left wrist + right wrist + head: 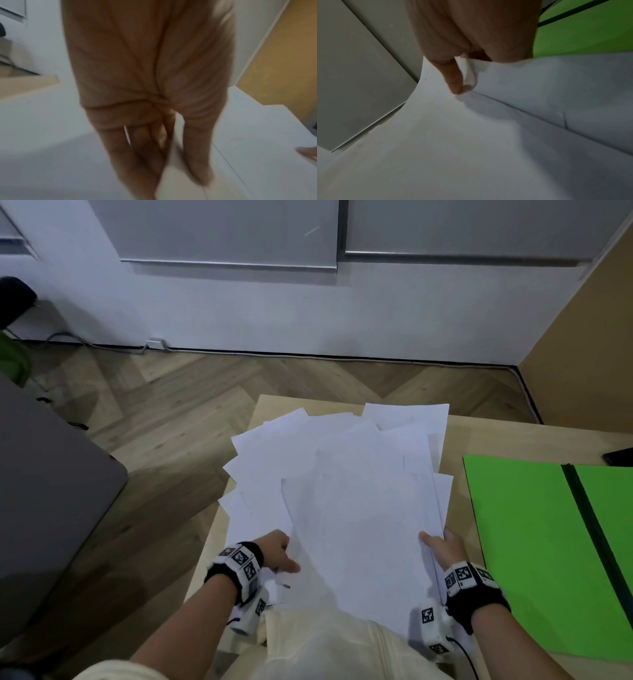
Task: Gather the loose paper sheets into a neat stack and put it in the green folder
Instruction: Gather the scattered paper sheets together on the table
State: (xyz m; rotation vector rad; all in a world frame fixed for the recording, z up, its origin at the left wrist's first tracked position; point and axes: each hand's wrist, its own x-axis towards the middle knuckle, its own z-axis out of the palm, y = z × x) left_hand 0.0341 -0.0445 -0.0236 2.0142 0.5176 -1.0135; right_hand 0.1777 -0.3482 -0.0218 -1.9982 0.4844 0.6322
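Both hands, left hand [279, 553] and right hand [443, 546], pinch the fanned paper sheets [342, 491] between them.

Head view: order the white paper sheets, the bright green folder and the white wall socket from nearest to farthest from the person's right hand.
From the right hand:
1. White paper sheets: gripped at their right edge, spread across the table's middle.
2. Bright green folder: flat on the table, just right of the hand.
3. White wall socket: at the wall's base, far left, beyond the table.

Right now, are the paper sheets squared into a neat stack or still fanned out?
Still fanned out. The paper sheets overlap at differing angles, corners jutting past each other, with the left hand and right hand gripping their near edges.
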